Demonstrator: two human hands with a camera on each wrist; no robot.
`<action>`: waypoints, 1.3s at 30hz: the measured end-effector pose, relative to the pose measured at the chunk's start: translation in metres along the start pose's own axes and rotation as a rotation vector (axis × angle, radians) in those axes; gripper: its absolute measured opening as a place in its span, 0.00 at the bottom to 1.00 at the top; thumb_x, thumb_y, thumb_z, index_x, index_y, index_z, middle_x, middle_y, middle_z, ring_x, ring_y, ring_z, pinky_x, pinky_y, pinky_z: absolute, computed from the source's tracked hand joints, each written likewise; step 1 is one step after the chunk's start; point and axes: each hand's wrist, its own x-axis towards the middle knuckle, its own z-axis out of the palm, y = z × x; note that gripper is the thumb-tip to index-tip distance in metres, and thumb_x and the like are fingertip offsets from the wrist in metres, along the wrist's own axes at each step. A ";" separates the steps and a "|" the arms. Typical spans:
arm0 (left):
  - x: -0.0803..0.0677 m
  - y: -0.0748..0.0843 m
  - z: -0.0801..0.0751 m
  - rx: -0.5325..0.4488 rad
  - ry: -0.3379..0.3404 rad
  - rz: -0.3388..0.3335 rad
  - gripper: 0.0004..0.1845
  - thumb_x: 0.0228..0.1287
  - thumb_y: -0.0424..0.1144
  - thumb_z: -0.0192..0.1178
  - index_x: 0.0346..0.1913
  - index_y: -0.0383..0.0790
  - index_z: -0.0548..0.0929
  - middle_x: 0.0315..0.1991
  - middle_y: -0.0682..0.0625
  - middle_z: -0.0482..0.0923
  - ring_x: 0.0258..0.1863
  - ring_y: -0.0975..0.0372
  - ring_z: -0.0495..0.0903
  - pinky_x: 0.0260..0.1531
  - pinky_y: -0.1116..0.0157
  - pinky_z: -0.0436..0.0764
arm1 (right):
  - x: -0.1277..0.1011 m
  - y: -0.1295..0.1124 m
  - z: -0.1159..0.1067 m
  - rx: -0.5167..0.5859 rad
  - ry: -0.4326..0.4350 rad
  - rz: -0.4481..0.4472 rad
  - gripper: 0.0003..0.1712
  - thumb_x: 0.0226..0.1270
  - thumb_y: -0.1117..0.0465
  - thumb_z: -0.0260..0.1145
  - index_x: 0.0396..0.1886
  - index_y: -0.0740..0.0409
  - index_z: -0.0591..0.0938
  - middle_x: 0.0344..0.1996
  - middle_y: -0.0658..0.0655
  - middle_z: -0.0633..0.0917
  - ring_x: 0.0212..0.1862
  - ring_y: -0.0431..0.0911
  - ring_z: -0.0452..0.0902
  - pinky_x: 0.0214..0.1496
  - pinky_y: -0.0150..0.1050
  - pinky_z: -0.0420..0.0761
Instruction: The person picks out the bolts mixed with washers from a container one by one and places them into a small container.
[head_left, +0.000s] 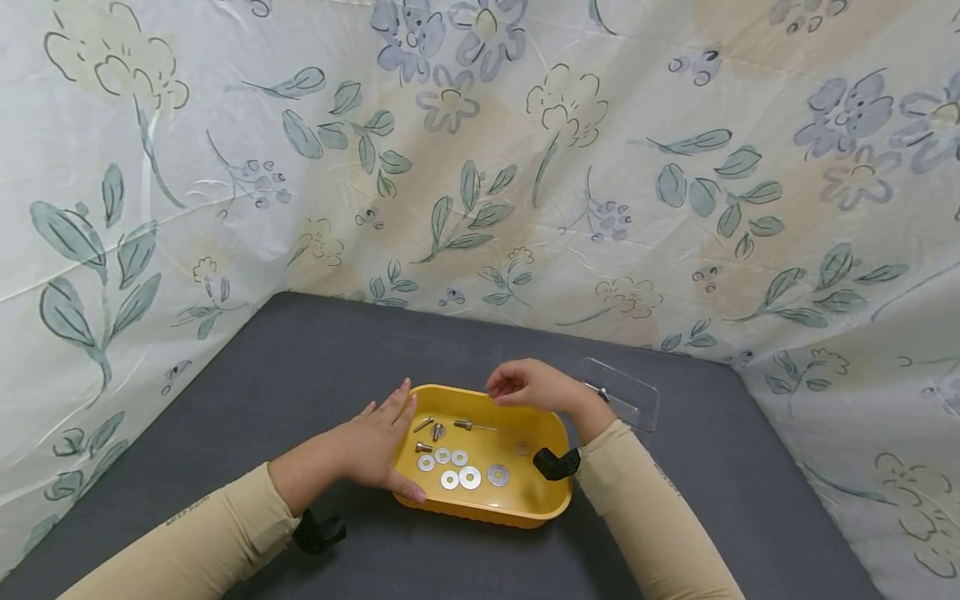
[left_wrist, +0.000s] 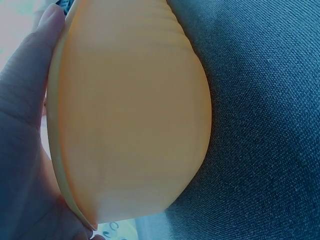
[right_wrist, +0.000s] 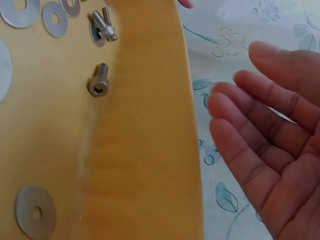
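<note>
1 yellow tray [head_left: 551,505], approx. 7 washers [head_left: 470,477], 4 bolts [head_left: 423,424], 1 clear plastic lid [head_left: 628,393], 2 hands [head_left: 375,446].

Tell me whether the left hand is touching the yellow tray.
Touching. The left wrist view shows the left hand pressed flat against the yellow tray at its outer wall; the head view shows the thumb lying along the rim.

1. On my left sleeve [head_left: 195,533] there is a small dark print near the cuff, but it is too small and I cannot read it.
2. My right sleeve [head_left: 652,508] has the same kind of small print, also not readable.
3. I find no other text, number or sign.
</note>
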 end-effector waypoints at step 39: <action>0.002 -0.001 0.001 -0.007 -0.024 -0.014 0.73 0.27 0.84 0.49 0.72 0.37 0.40 0.71 0.42 0.23 0.71 0.54 0.34 0.65 0.49 0.47 | 0.022 -0.003 0.043 -0.227 -0.294 0.084 0.29 0.61 0.57 0.64 0.63 0.53 0.71 0.57 0.50 0.75 0.58 0.40 0.69 0.61 0.37 0.66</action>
